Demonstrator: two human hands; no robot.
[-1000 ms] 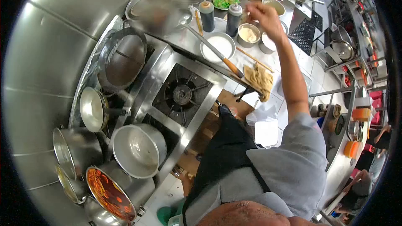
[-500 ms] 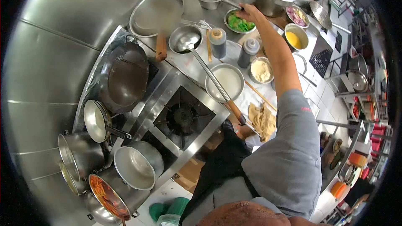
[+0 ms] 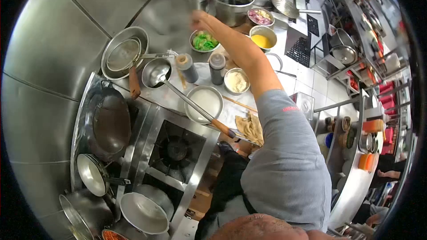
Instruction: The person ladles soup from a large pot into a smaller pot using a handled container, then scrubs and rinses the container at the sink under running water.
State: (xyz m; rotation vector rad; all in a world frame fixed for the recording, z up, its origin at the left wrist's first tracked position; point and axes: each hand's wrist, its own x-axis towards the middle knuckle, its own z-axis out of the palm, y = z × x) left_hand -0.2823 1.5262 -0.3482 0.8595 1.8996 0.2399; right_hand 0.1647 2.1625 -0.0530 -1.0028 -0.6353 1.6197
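My right hand (image 3: pixel 201 19) is closed, reaching over the back of the white work table. Past its fingers, a blurred grey patch hides whatever it grips. Just below the hand is a metal bowl of chopped green vegetable (image 3: pixel 205 41). Two dark sauce bottles (image 3: pixel 187 67) stand in front of that. A wooden-handled steel ladle (image 3: pixel 191 100) lies across a bowl of white liquid (image 3: pixel 208 102), its scoop in a smaller metal bowl. At the left, a strainer (image 3: pixel 123 55) rests in a wide metal bowl. My left hand is out of view.
Steel pots (image 3: pixel 233 4) stand at the back. Yellow liquid (image 3: pixel 261 41), chopped onion (image 3: pixel 260 16) and a pale paste (image 3: pixel 236 81) fill bowls on the right. A burner (image 3: pixel 178 149) and wok (image 3: pixel 111 124) are left. Stacked pots (image 3: pixel 144 213) crowd the lower left.
My right hand has moved left and away from the greens, and its fingers have closed. Earlier it was at the end of a metal handle. The view has swung right.
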